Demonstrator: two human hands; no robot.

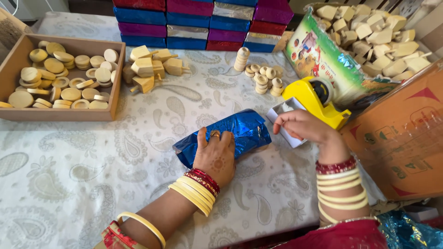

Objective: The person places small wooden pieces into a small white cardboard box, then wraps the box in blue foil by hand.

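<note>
My left hand [216, 156] lies flat on a box wrapped in shiny blue foil [244, 128], pressing it onto the paisley tablecloth [92, 161]. My right hand [302, 127] hovers at the box's right end, its fingers curled over a small white open box [282, 110]; whether they pinch anything I cannot tell. Just beyond that hand stands a yellow tape dispenser [314, 99]. Both wrists carry red and cream bangles.
A wooden tray [14, 60] of round wooden discs sits at the left. Wooden spinning tops [150, 69] and small wooden rings [263, 76] lie behind. Foil-wrapped boxes [203, 23] are stacked at the back. A bag of wooden blocks [369, 32] and a cardboard carton [401, 133] stand at the right.
</note>
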